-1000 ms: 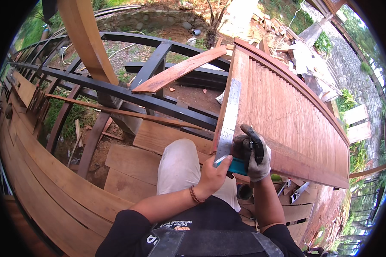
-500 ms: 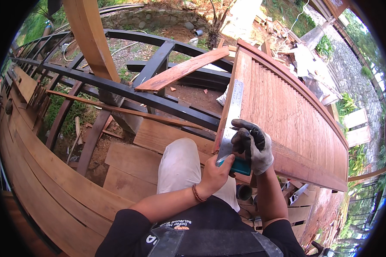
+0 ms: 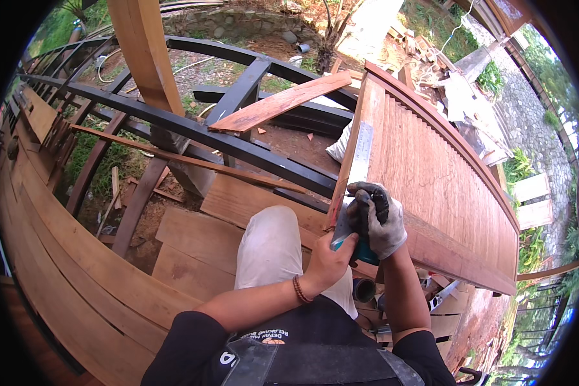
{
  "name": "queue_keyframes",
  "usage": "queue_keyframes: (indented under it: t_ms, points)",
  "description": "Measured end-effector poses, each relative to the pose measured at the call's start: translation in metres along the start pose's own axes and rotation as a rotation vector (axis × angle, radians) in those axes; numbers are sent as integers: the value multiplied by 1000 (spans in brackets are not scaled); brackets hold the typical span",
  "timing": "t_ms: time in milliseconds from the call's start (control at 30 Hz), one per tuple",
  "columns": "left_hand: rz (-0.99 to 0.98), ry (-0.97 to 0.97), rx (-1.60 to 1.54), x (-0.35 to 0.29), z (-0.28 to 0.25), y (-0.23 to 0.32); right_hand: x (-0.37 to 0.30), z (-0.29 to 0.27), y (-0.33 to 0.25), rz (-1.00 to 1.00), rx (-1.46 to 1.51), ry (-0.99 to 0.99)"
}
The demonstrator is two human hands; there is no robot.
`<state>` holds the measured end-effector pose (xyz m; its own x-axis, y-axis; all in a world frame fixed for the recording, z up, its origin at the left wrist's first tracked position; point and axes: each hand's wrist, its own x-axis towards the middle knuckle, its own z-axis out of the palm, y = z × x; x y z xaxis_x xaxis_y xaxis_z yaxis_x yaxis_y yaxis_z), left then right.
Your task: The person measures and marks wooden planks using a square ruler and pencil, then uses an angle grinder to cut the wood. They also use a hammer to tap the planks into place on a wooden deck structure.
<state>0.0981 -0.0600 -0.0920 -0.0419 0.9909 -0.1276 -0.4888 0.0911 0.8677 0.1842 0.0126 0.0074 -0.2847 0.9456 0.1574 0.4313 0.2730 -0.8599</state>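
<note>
A try square with a steel ruled blade (image 3: 361, 149) and a teal handle lies along the near-left edge of a louvred wooden door panel (image 3: 424, 174). My bare left hand (image 3: 332, 260) grips the square at its handle end, thumb on top of the blade. My right hand (image 3: 381, 222), in a grey glove with dark fingertips, is closed in a pinch just over the blade. Whatever is between its fingers is too small or hidden to name. The right hand partly covers the handle and the lower blade.
Black metal beams (image 3: 193, 128) run across the left, with a loose reddish plank (image 3: 283, 101) on them. A wooden post (image 3: 147, 58) rises behind. Wooden boards (image 3: 193, 238) lie by my knee (image 3: 270, 241). A handsaw (image 3: 442, 296) sits below the panel.
My right hand has shifted slightly down and closer to the left hand, covering more of the handle. The view has tilted slightly; the square stays on the panel's edge.
</note>
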Motion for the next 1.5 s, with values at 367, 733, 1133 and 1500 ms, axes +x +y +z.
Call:
queue_keyframes:
  t_ms: [367,733,1133,1500]
  points:
    - [-19,-27,-40,1,0,-2,1,-4,2,-168,-215,-27]
    - [-26,-85,-42,-1,-1,12,2,-19,-18,-42,-51,-348]
    - [-24,-12,55,0,-4,-4,-30,-20,13,-180,89,80]
    - [-66,18,64,-5,0,13,-70,-20,25,-520,-628,200]
